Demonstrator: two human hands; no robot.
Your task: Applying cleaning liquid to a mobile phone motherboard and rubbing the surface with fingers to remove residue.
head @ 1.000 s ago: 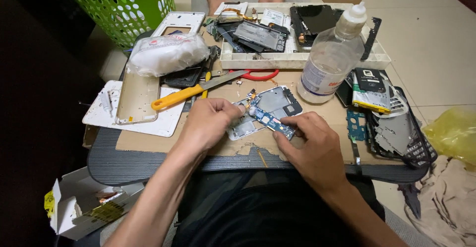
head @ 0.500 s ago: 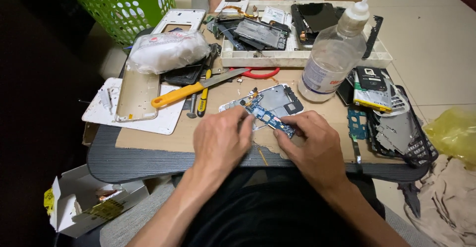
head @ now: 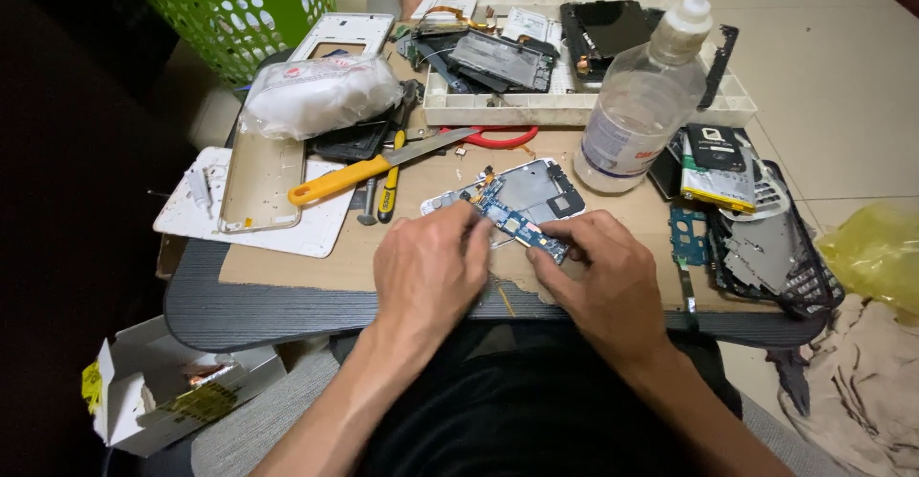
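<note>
Dark surface point(head: 239, 314) with a brown cardboard sheet on top, crowded with phone parts. Green perforated basket point(head: 239, 8) at far left. White parts tray point(head: 574, 109) along the far edge, holding dark panels and boards. Clear plastic bottle point(head: 641, 118) upright just in front of the tray. White plastic bag point(head: 316, 94) left of the tray. Yellow-handled knife point(head: 373, 166) lies on the cardboard. White phone frame point(head: 531, 190) sits at the middle. Blue circuit board point(head: 522, 228) lies slantwise over the frame's near edge. Left hand point(head: 426, 271): fingers curled narrow, pinching the board's left end. Right hand point(head: 598, 281): fingertips closed on its right end.
</note>
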